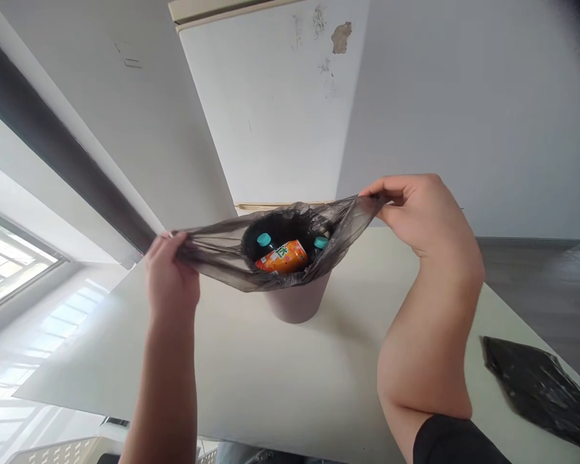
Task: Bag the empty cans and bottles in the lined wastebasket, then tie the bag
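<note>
A thin black garbage bag (222, 248) lines a pinkish trash can (294, 301) standing on the white table. My left hand (171, 274) is closed on the bag's left edge and my right hand (410, 209) pinches its right edge. Between them the rim is stretched out sideways, well past the can. Inside lie an orange drink can (286, 258), a bottle with a teal cap (264, 240) and a second teal cap (321, 243). The lower parts of these are hidden in the dark bag.
A folded stack of black bags (544, 390) lies at the table's right edge. Behind the white table (251, 380) stands a white refrigerator (275, 109) against the wall. A window (14, 258) is at left, and a perforated basket (58, 451) sits below the table's front edge.
</note>
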Demonstrator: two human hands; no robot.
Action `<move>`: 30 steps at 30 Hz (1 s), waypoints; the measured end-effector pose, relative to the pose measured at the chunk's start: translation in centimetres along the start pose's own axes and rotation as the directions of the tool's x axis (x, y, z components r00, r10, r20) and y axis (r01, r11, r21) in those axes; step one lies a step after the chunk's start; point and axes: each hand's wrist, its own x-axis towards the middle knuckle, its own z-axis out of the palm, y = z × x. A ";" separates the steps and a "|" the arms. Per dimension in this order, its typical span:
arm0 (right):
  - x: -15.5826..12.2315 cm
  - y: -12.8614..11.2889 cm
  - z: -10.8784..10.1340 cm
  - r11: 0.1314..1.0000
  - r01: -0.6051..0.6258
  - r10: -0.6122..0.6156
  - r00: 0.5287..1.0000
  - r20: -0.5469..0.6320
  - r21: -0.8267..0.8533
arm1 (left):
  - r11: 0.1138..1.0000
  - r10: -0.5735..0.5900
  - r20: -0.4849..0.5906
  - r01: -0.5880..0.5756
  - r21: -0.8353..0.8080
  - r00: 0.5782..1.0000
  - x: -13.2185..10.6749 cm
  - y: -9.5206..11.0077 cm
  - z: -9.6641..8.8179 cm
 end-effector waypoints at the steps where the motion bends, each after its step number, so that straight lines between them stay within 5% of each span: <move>1: 0.0 -0.2 0.0 1.000 -0.023 0.023 0.999 -0.024 0.003 | 0.992 0.123 -0.013 -0.122 0.029 0.992 1.2 0.6 0.9; 3: -0.1 -0.4 -0.1 0.997 -0.082 0.082 0.995 -0.057 0.001 | 0.962 0.263 -0.014 -0.261 0.074 0.965 3.2 1.5 2.5; 7: -0.2 0.2 -0.4 0.994 -0.111 0.112 0.990 -0.088 0.020 | 0.954 0.297 -0.048 -0.295 0.051 0.954 4.8 1.9 3.8; 11: 0.2 1.1 -0.7 0.994 -0.093 0.101 0.986 -0.129 0.063 | 0.951 0.289 -0.089 -0.276 0.136 0.953 5.4 1.5 2.9; 18: 1.3 0.7 -0.1 0.948 -0.294 0.315 0.919 -0.236 0.121 | 0.847 0.326 -0.070 -0.258 0.465 0.943 7.2 0.9 1.0; 22: 1.4 1.1 -0.2 0.942 -0.301 0.330 0.907 -0.263 0.147 | 0.846 0.344 -0.063 -0.280 0.453 0.937 7.0 1.1 1.3; 24: 1.2 1.7 -0.6 0.949 -0.229 0.266 0.950 -0.161 0.216 | 0.885 0.288 -0.072 -0.237 0.400 0.955 7.0 1.1 1.4; 27: 1.0 2.3 -1.3 0.924 -0.134 0.107 0.990 0.096 0.359 | 0.859 0.081 -0.183 0.024 0.511 0.980 7.4 1.0 0.9; 28: 1.0 2.4 -1.4 0.908 -0.103 0.069 0.993 0.097 0.406 | 0.799 0.033 -0.210 0.100 0.593 0.977 7.6 0.9 0.5; 30: 1.2 2.5 -1.3 0.884 -0.054 0.093 0.994 -0.061 0.464 | 0.695 0.027 -0.132 0.077 0.715 0.991 7.7 0.8 -0.1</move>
